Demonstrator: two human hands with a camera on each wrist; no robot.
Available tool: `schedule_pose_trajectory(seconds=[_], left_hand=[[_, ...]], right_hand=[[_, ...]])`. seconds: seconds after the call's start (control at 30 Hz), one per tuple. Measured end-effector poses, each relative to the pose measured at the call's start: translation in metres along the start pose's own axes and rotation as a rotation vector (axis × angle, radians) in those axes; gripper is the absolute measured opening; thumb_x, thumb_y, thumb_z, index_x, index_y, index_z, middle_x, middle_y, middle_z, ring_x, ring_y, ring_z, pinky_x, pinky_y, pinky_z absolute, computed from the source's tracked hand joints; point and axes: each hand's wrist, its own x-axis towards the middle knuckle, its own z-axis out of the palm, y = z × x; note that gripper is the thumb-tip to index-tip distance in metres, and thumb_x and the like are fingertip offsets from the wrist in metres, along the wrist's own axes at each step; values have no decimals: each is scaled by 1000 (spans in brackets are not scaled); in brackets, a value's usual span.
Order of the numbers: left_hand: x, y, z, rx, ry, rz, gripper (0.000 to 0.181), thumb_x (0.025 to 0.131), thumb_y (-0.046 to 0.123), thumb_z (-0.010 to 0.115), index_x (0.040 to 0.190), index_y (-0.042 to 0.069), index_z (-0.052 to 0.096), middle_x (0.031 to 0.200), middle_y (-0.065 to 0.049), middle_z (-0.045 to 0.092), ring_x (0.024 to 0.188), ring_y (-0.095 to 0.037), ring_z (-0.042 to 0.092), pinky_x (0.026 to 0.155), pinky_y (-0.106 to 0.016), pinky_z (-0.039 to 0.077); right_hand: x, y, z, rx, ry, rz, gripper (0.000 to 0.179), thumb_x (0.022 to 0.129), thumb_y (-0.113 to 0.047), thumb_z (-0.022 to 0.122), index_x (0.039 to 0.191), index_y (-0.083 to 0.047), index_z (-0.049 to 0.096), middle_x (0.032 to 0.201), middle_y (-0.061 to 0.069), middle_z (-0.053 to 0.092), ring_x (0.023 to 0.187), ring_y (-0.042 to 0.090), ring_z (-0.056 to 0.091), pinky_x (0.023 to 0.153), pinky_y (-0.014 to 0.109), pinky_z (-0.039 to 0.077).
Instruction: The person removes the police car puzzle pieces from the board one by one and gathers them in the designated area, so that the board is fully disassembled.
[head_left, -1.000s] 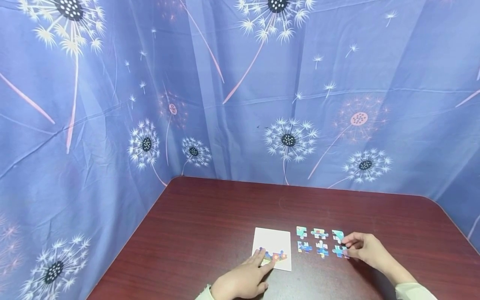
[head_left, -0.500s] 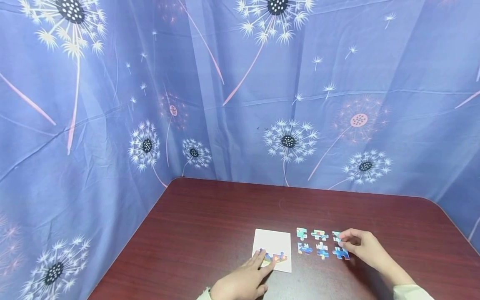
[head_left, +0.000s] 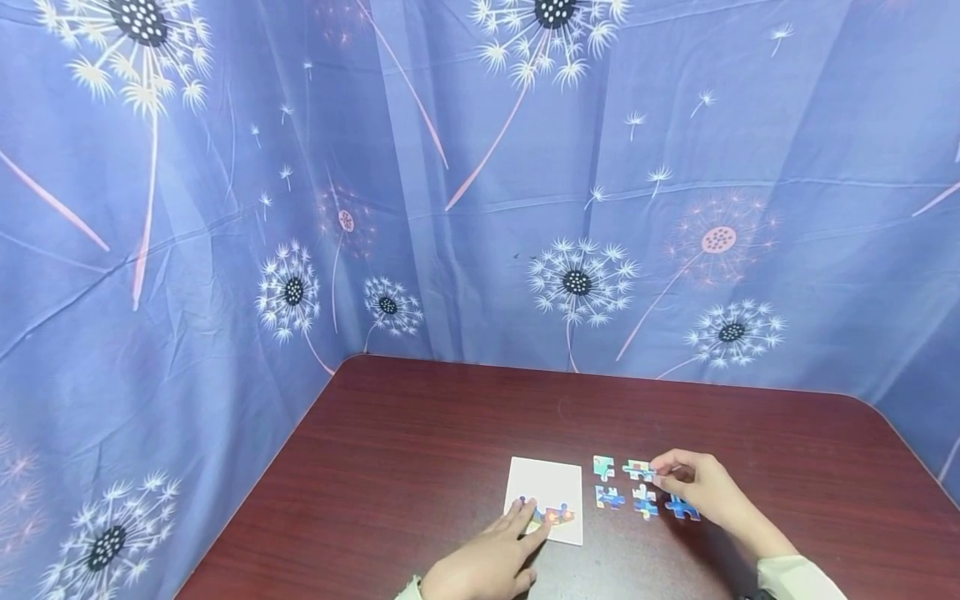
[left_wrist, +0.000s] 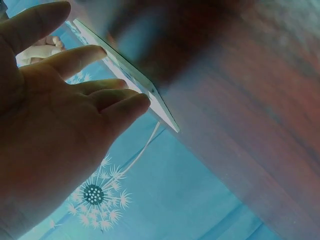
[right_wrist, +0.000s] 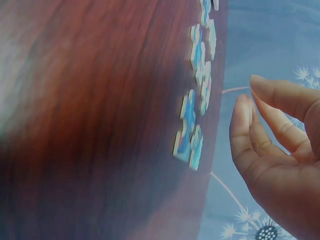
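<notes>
My left hand [head_left: 483,557] rests its fingertips on a white square puzzle board [head_left: 546,477]. Joined colourful jigsaw pieces [head_left: 558,514] lie along the board's lower part, partly covered by those fingers. In the left wrist view the hand's fingers [left_wrist: 120,110] reach to the board's edge. Over the loose pieces at the right hovers my right hand [head_left: 701,487], its fingertips beside the upper middle jigsaw piece [head_left: 638,470]. The right wrist view shows the thumb and fingers loosely bent, with nothing between them. The upper right piece [right_wrist: 196,149] lies on the table, hidden behind this hand in the head view.
Loose jigsaw pieces lie in two rows right of the board, among them an upper left piece [head_left: 603,467], a lower left one [head_left: 609,497] and a blue lower right one [head_left: 684,507]. They sit on a dark red wooden table [head_left: 450,417], backed by a blue dandelion-print curtain [head_left: 480,275].
My right hand has moved left from the right-hand pieces to beside the upper middle one. The left hand stays on the board.
</notes>
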Motion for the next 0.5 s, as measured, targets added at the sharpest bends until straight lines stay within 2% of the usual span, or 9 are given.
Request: schedule_pose_trajectory(seconds=[0.17,0.5], left_hand=[[1,1,0,-4,16,20,57,96,29,54,149,15,38,156,-13,27,143,-27,25,112,-35,31],[3,2,3,16,32,47,59,96,31,54,150,14,36,155,-10,30,143,-23,27,111,-33,32]], right_hand=[[5,-7,6,1,-3,-35,13,86,-5,69,99,-2,68,82,4,65,68,14,60,57,25,48],[24,-28,23,19,-37,-94,13,88,-6,67,101,-1,68,86,9,67,74,21,64,61,25,50]])
